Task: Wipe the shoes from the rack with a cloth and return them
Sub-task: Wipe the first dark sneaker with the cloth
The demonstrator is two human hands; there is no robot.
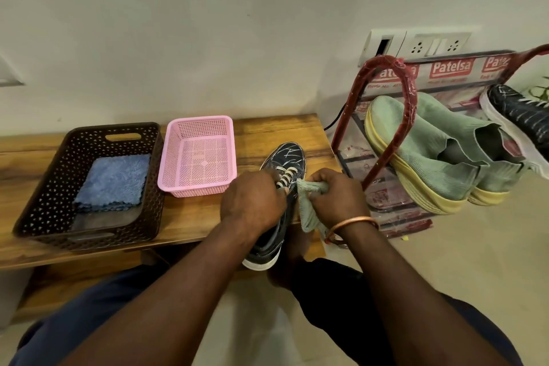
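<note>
A dark sneaker [287,159] with white scribble marks and white laces lies toe-away on the wooden bench [261,131], its heel over the front edge. My left hand [252,202] grips it around the laced middle. My right hand [337,199] holds a bunched pale green cloth [309,205] against the shoe's right side. On the red shoe rack [383,74] at the right sit a pair of green slip-on shoes [430,140] with yellow soles and a second dark sneaker [517,116].
A brown perforated basket [38,202] holding a folded blue cloth [114,181] stands on the bench's left part, a pink mesh basket [199,128] beside it. A wall socket panel [416,43] is above the rack. My knees are below the bench edge.
</note>
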